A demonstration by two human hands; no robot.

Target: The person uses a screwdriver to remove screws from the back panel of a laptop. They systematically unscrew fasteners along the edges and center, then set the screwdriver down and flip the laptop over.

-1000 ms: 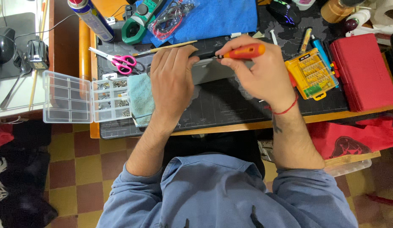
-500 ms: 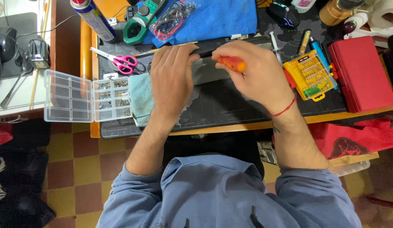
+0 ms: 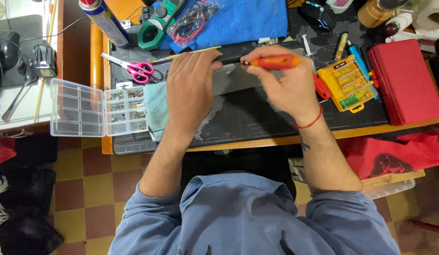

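My right hand (image 3: 286,84) grips an orange-handled screwdriver (image 3: 272,62), held level with its metal tip pointing left. The tip meets the dark edge of a flat grey device (image 3: 232,76) lying on the dark desk mat (image 3: 257,118). My left hand (image 3: 190,87) lies flat over the left part of that device, fingers curled on its far edge, pressing it down. Most of the device is hidden under both hands.
A clear compartment box (image 3: 94,108) with small parts sits open at the left, with pink scissors (image 3: 134,68) behind it. A yellow bit set (image 3: 349,82) and a red case (image 3: 404,80) lie at the right. A blue cloth (image 3: 243,21), a green meter (image 3: 156,23) and a spray can (image 3: 104,21) stand at the back.
The screwdriver, mostly hidden in my right fist half a second ago, shows its full handle again, level and pointing left at the device. My left hand stays put.
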